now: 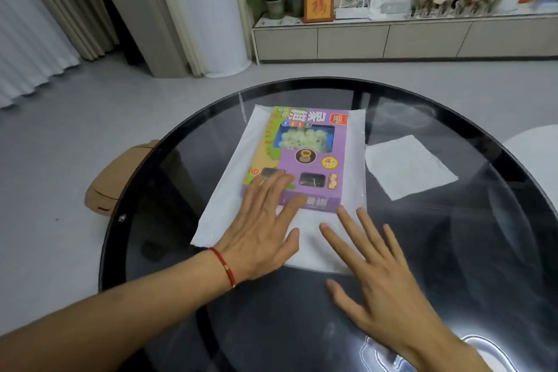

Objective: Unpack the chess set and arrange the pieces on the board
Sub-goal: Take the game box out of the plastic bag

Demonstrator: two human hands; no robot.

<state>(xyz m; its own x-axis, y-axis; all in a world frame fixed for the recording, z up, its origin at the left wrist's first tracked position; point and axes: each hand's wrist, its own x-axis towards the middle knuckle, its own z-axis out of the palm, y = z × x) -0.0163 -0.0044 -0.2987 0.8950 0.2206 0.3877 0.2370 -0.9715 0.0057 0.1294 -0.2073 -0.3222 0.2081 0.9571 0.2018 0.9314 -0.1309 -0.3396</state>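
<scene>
A purple chess set box [314, 154] lies flat on a white sheet [229, 199] in the middle of the round black glass table [453, 251]. Pale round pieces show through the box's clear window [305, 137]. My left hand [262, 226] lies flat with straight fingers, its fingertips resting on the near left corner of the box. Just in front of the box, my right hand [377, 269] is spread flat, fingertips on the near edge of the white sheet. Neither hand holds anything.
A folded white tissue [407, 166] lies on the table right of the box. A brown stool [120, 178] stands beyond the table's left edge. A low cabinet [392, 39] with plants and frames runs along the far wall.
</scene>
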